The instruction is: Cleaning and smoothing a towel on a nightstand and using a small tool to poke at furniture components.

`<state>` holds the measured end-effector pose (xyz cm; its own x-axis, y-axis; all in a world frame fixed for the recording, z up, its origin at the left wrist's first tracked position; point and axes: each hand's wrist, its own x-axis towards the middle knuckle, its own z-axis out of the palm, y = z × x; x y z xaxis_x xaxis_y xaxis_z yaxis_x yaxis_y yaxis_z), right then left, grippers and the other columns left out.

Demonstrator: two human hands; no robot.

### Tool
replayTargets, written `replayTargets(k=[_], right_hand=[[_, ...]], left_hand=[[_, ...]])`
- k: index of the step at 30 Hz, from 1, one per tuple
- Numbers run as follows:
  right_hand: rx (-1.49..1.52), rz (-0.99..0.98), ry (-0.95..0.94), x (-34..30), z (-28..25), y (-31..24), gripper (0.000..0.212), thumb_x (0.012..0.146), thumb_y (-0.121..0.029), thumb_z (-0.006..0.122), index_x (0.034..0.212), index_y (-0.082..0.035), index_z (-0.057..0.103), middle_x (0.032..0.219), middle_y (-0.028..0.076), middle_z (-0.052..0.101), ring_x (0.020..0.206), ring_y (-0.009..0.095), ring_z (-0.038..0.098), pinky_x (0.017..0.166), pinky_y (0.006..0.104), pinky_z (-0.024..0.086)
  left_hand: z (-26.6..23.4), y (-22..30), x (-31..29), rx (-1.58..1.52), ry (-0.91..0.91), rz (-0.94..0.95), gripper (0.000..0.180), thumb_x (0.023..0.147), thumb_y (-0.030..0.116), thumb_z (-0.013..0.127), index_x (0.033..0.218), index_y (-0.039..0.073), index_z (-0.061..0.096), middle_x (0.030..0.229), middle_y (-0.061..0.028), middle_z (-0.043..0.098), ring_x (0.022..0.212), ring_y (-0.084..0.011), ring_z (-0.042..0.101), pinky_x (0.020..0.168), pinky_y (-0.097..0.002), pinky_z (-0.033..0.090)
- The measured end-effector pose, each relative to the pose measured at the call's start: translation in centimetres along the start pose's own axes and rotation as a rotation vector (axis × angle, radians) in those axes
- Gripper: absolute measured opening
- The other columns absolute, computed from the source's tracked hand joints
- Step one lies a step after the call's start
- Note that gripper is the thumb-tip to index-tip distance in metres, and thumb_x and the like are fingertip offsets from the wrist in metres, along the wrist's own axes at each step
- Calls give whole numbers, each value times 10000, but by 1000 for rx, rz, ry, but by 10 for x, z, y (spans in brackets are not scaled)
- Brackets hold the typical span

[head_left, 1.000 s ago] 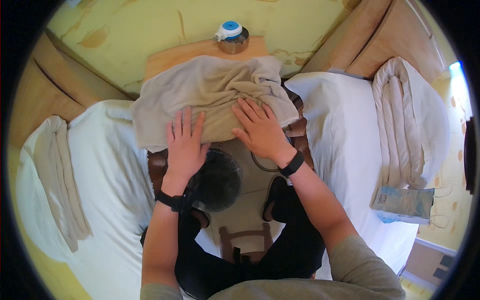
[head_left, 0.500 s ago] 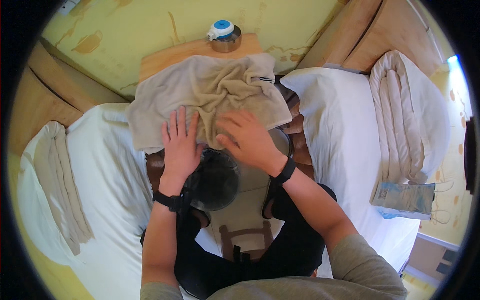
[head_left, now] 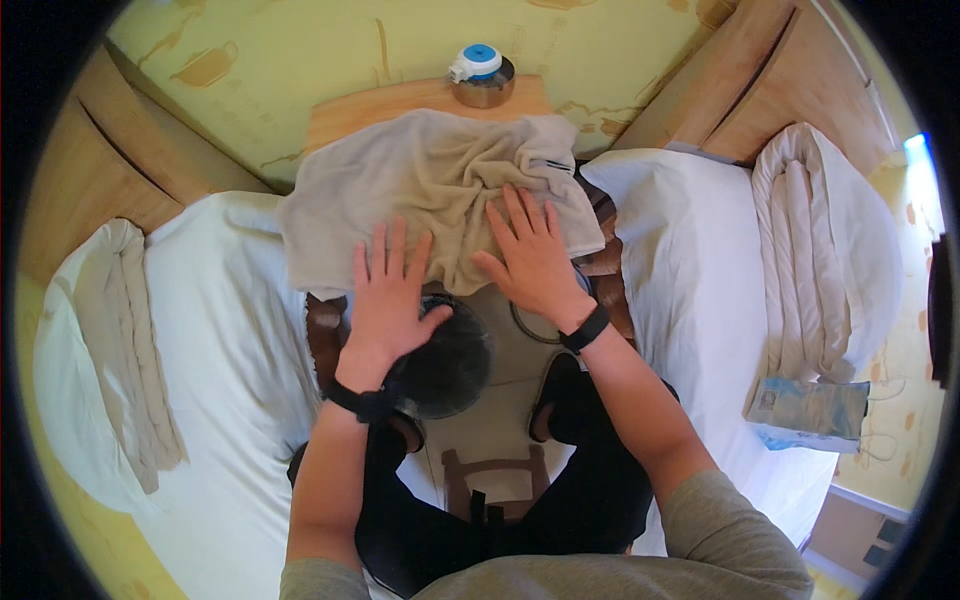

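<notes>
A beige towel (head_left: 350,180) lies spread over a wooden nightstand top (head_left: 370,115), its front edge hanging over. Folds and wrinkles gather in its middle and right part. My left hand (head_left: 390,300) rests flat on the towel's front left, fingers spread and thumb out to the side. On the towel's right part lies my right hand (head_left: 535,260), its fingers also stretched and spread. Neither hand holds anything. A black band sits on each wrist.
A metal bowl (head_left: 484,95) with a white and blue device (head_left: 479,62) stands behind the towel. Below, on the floor, is a dark round basin (head_left: 440,365). White beds (head_left: 230,330) flank both sides; a paper bag (head_left: 810,410) lies on the right one. A wooden stool (head_left: 495,465) shows between my legs.
My right hand has moved right across the towel and its fingers have straightened and spread. The left hand stays flat near the towel's front. The whole view has shifted slightly.
</notes>
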<state>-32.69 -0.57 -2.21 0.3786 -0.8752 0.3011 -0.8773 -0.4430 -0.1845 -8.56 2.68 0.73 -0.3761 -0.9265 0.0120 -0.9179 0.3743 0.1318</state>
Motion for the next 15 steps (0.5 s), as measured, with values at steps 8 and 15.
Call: replayTargets(k=[8,15], right_hand=[[-30,-26,-37,0,1,-1,764,1010,-572,530,1523,-7,498,1637,269,355,1529,435,292,1236,628,195],[41,-51,-78,-18,0,-42,823,989,-627,532,1526,-5,493,1657,267,326,1564,436,232,1252,639,141]], left_hand=[[11,8,-12,-55,11,8,787,986,550,605,1615,122,402,1718,-215,223,1588,-424,175,1255,-616,132],[24,-14,5,-111,30,-10,642,1063,516,482,1590,149,455,1720,-146,270,1593,-364,211,1266,-582,124]])
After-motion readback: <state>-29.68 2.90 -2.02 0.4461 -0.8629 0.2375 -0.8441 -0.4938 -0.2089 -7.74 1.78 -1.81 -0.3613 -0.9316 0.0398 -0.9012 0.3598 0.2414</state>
